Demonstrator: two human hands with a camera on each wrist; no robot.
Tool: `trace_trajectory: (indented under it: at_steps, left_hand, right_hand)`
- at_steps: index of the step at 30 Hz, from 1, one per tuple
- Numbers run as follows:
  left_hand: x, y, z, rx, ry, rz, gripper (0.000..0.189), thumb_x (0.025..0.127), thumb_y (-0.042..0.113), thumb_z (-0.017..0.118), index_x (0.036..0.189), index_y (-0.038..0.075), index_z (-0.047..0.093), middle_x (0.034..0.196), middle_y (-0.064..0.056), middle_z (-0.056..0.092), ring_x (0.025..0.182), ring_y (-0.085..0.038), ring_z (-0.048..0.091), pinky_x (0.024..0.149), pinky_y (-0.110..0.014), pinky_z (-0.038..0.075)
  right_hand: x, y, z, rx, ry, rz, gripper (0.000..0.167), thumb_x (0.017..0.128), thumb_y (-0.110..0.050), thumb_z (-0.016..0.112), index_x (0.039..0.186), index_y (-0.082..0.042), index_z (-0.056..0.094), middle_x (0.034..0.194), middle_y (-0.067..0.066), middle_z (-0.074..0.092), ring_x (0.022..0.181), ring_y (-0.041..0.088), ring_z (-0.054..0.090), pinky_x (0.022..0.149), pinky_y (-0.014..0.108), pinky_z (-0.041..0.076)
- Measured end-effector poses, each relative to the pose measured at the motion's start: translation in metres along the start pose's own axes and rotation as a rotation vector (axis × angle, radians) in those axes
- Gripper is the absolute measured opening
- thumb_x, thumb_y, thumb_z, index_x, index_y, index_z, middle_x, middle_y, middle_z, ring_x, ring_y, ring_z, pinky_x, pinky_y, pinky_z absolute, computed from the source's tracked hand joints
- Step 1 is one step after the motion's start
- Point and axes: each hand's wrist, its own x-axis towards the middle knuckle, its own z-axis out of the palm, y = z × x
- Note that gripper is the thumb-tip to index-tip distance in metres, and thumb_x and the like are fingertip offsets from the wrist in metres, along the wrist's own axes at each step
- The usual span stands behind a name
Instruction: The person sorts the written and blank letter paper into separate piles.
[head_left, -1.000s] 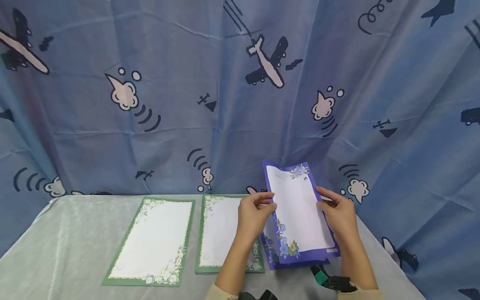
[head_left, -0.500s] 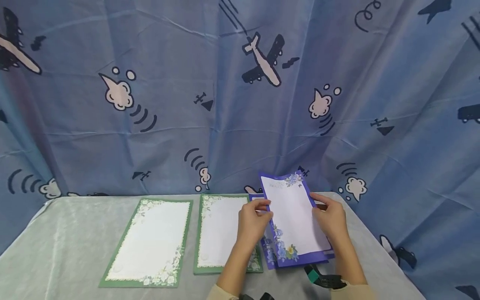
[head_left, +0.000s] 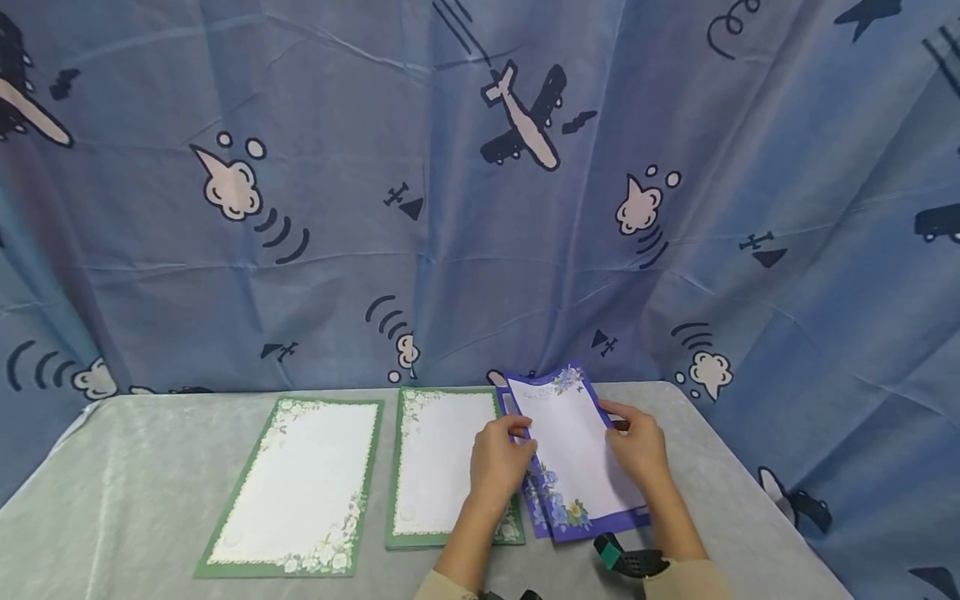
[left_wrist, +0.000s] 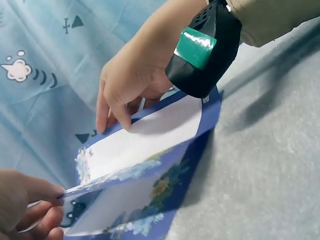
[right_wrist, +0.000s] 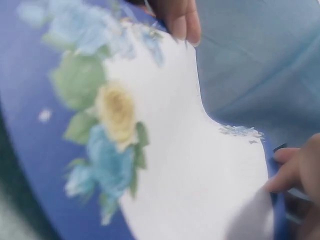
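Note:
Both hands hold a purple-bordered sheet of paper (head_left: pixel 573 454) with a white middle and blue flowers. My left hand (head_left: pixel 498 462) pinches its left edge between thumb and fingers, and my right hand (head_left: pixel 639 443) pinches the right edge. The sheet tilts and bows over another purple-bordered sheet (head_left: pixel 534 504), which shows along its left side. In the left wrist view the raised sheet (left_wrist: pixel 150 130) stands clear of the lower one (left_wrist: pixel 145 200) near my left hand (left_wrist: pixel 30 205). The right wrist view shows the sheet's curved white middle (right_wrist: pixel 185 150) close up.
A green-bordered pile of paper (head_left: pixel 438 467) lies left of the purple sheets, partly behind my left forearm. Farther left is another green-bordered sheet (head_left: pixel 300 483). All rest on a table with a grey cloth (head_left: pixel 150 500). A blue patterned curtain (head_left: pixel 337 167) hangs behind.
Both hands have moved left and down with the held purple-bordered sheet, bringing it lower over the other purple sheet. The grips on its two edges stay the same. The head view has shifted slightly.

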Motion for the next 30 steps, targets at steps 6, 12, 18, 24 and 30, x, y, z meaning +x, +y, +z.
trace_trajectory:
  at_steps: [6,12,18,24,30]
  left_hand:
    - [-0.001,-0.01,0.005,0.074,0.027,-0.014,0.02,0.082,0.007,0.076,0.102,0.007,0.078,0.087,-0.003,0.074,0.066,-0.01,0.059,0.058,-0.025,0.045]
    - [-0.001,-0.016,0.008,0.091,0.045,-0.02,0.019,0.079,0.006,0.078,0.098,0.008,0.078,0.082,-0.001,0.072,0.069,-0.012,0.061,0.06,-0.027,0.046]
    - [-0.001,-0.021,0.009,0.124,0.045,-0.015,0.021,0.078,0.005,0.079,0.099,0.005,0.078,0.082,-0.003,0.072,0.072,-0.014,0.063,0.065,-0.03,0.05]
    - [0.0,-0.023,0.011,0.185,0.036,0.018,0.023,0.077,0.003,0.08,0.099,0.003,0.078,0.083,-0.007,0.073,0.074,-0.016,0.064,0.067,-0.031,0.052]
    - [0.002,-0.025,0.013,0.217,0.051,0.018,0.024,0.076,0.003,0.081,0.1,0.004,0.078,0.088,-0.009,0.074,0.079,-0.019,0.067,0.071,-0.034,0.054]
  right_hand:
    - [-0.002,0.01,0.011,-0.026,0.005,0.014,0.052,0.083,0.009,0.048,0.131,0.001,0.065,0.129,0.03,0.064,0.107,0.043,0.067,0.085,0.05,0.055]
    - [-0.005,0.017,0.018,-0.053,0.041,0.039,0.049,0.085,0.005,0.049,0.132,0.001,0.065,0.127,0.03,0.064,0.105,0.042,0.065,0.089,0.054,0.051]
    - [-0.006,0.021,0.024,-0.058,0.066,0.066,0.045,0.09,-0.001,0.055,0.134,0.002,0.063,0.128,0.029,0.063,0.105,0.038,0.06,0.089,0.051,0.048]
    - [-0.005,0.027,0.026,-0.073,0.068,0.052,0.046,0.088,0.0,0.053,0.133,0.005,0.063,0.13,0.03,0.063,0.117,0.044,0.062,0.099,0.056,0.049]
    - [-0.003,0.03,0.029,-0.067,0.054,0.092,0.046,0.091,0.001,0.051,0.136,0.005,0.06,0.138,0.03,0.058,0.129,0.046,0.056,0.107,0.057,0.045]
